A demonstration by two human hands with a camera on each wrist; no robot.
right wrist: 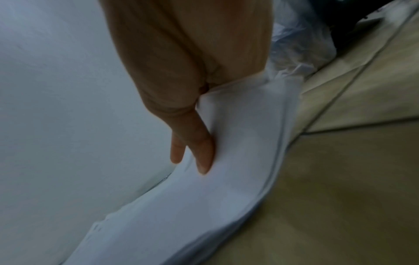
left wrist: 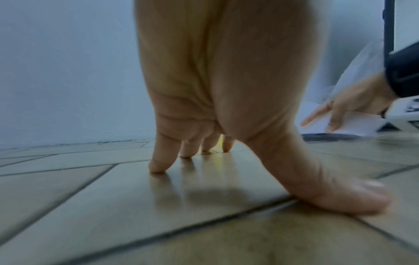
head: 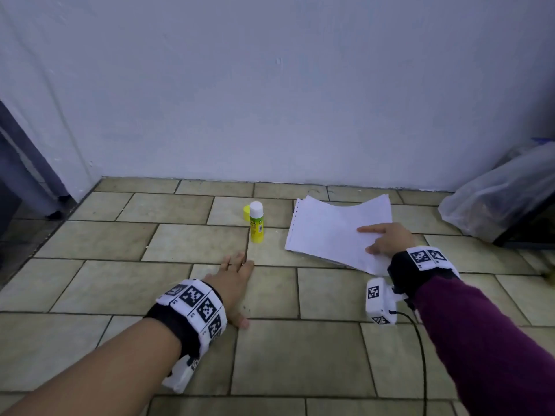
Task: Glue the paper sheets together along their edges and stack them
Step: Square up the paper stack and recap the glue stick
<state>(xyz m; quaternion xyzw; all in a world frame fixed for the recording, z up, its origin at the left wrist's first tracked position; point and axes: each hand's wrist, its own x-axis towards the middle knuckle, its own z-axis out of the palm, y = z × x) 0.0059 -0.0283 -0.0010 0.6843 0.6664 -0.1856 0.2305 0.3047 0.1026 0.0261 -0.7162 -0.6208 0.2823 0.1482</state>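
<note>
Thin, floppy paper sheets (head: 330,232) lying on floor (head: 186,295), near glue stick (head: 256,222). Right hand (head: 387,238) gripping right edge, thumb below. Left hand (head: 232,283) flat, spread, holding nothing. Best lifted gently by an edge; easily creased.

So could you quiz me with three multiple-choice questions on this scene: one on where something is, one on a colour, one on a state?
1. Where is the stack of white paper sheets?
A. left of the glue stick
B. right of the glue stick
C. on a chair

2. What colour is the glue stick's body?
A. yellow
B. red
C. black

3. What is the left hand doing?
A. gripping the glue
B. lifting paper
C. resting on the tiled floor

Answers: 1 B, the head view shows it; 2 A, with a white top; 3 C, fingertips touch tile.
</note>
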